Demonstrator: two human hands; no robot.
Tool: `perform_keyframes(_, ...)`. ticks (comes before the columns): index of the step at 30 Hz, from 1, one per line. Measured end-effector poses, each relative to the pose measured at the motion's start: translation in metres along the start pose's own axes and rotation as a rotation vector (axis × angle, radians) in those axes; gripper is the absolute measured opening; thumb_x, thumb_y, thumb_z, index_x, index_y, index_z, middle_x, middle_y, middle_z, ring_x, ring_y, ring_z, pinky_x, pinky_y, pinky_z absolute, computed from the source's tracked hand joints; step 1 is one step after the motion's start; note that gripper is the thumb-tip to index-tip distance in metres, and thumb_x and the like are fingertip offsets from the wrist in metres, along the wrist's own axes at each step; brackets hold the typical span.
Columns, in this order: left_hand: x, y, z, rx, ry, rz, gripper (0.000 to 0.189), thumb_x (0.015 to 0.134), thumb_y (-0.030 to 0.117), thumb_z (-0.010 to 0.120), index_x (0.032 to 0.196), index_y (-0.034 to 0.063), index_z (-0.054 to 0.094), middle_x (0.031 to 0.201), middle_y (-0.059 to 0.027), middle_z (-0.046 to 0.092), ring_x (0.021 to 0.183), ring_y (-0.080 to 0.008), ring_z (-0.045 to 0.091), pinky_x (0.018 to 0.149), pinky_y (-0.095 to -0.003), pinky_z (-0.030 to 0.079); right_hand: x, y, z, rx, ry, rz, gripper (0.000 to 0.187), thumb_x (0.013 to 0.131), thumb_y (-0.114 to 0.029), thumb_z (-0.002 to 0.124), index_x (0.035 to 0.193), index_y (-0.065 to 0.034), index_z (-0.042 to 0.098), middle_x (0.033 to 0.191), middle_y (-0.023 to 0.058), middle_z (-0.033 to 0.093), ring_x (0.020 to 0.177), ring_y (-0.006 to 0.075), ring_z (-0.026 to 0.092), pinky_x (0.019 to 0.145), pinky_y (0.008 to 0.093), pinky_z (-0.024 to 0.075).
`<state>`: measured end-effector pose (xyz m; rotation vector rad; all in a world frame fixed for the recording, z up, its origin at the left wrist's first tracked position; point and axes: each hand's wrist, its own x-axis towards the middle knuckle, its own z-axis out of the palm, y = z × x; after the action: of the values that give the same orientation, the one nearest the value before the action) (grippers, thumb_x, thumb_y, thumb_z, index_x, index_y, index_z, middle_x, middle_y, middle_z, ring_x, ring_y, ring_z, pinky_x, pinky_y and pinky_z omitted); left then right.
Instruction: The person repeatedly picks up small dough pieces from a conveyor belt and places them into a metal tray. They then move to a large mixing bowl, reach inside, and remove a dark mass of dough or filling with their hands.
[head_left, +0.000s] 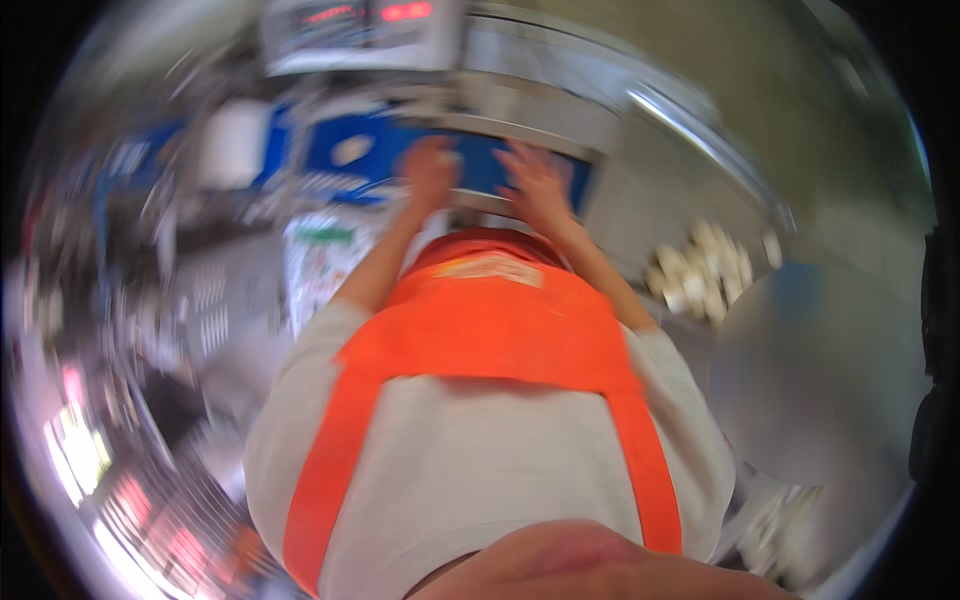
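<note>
A blue conveyor belt (480, 161) runs across in front of me, bordered by metal rails. Over its middle is my left hand (431, 172), blurred by motion; whether it holds anything is unclear. Farther right, my right hand (534, 180) is spread over the belt, with fingers apart and nothing visible in it. A small pale piece (352, 150) lies on the blue surface left of my left hand. My forearms reach forward past an orange apron (495, 322).
Several off-white pieces (701, 274) are heaped on the right. A machine with a red lit display (360, 34) stands beyond the belt. A white block-like part (232, 146) is at the left, and a printed bag (326, 255) lies beside my left forearm.
</note>
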<state>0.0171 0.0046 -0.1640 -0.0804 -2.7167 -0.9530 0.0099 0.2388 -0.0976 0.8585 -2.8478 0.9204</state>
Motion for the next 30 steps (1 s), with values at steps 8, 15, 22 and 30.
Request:
perform_keyframes(8,0.029,0.062,-0.024,-0.048,-0.282,0.162,0.057,0.081,0.015,0.072,0.134,0.0125,0.052,0.14,-0.0149,0.046,0.134,-0.0347,0.04,0.107,-0.0443,0.035,-0.107,0.208,-0.162,-0.668,0.79,0.505,0.037,0.086,-0.023,0.064,0.119,-0.0067,0.057,0.121,0.0149,0.059,0.114,0.0353,0.055,0.099,0.0466,0.0437)
perform_keyframes(15,0.028,0.075,0.006,0.076,-0.56,0.235,0.054,0.077,0.01,0.074,0.128,0.0154,0.058,0.134,-0.0113,0.052,0.122,-0.0328,0.048,0.104,-0.0416,0.04,-0.284,0.403,-0.273,-0.587,0.523,1.299,0.063,0.082,-0.038,0.063,0.138,-0.0139,0.046,0.134,0.0186,0.051,0.12,0.0363,0.053,0.102,0.049,0.0424)
perform_keyframes(22,0.044,0.054,-0.001,0.067,-0.608,0.202,0.044,0.076,0.008,0.072,0.119,0.0124,0.063,0.127,-0.0107,0.057,0.117,-0.0329,0.052,0.1,-0.0411,0.042,-0.327,0.491,-0.259,-0.624,0.403,1.28,0.052,0.076,-0.032,0.069,0.126,-0.025,0.058,0.141,0.0124,0.04,0.124,0.0356,0.046,0.106,0.0469,0.0369)
perform_keyframes(30,0.053,0.07,-0.006,0.137,-0.4,0.205,0.041,0.08,0.006,0.067,0.12,0.0106,0.062,0.129,-0.0134,0.057,0.12,-0.0343,0.053,0.1,-0.0437,0.041,-0.226,0.254,-0.217,-0.278,0.14,0.904,0.044,0.08,-0.027,0.07,0.123,-0.0233,0.06,0.125,0.0078,0.055,0.104,0.0356,0.058,0.083,0.0442,0.0534)
